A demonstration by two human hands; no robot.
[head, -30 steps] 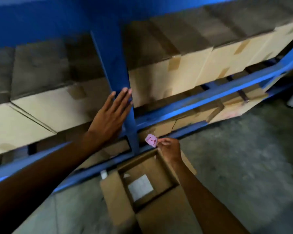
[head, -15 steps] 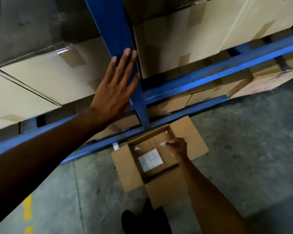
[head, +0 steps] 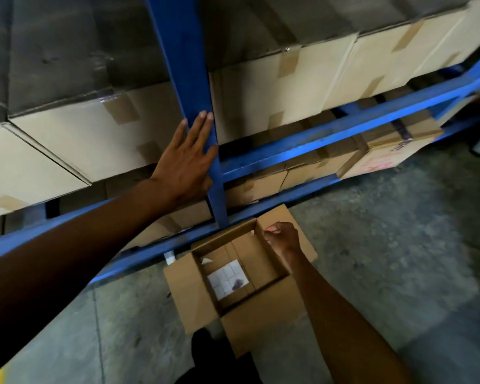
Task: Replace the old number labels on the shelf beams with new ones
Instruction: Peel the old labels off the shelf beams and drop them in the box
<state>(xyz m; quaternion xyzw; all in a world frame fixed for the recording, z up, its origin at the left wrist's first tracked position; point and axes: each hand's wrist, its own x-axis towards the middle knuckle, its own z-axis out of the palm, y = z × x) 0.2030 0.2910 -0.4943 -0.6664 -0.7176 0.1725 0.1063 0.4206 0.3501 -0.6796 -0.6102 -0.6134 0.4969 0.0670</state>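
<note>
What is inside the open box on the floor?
On the box bottom lies a white label sheet with a small purple piece on it, plus a white scrap. The right hand, fingers closed, is at the rim. Any print on the sheet is unreadable.

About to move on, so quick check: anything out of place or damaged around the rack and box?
Nothing much. A purple-smudged scrap lies on the white label sheet inside the open box, likely a peeled old label.

Above right hand (head: pixel 281 239): shelf beam (head: pixel 330 134), upright post (head: pixel 189 79) bar the way.
Below it: open carton (head: pixel 194 295) interior, mostly free.
Right: bare floor (head: pixel 399 245).
</note>
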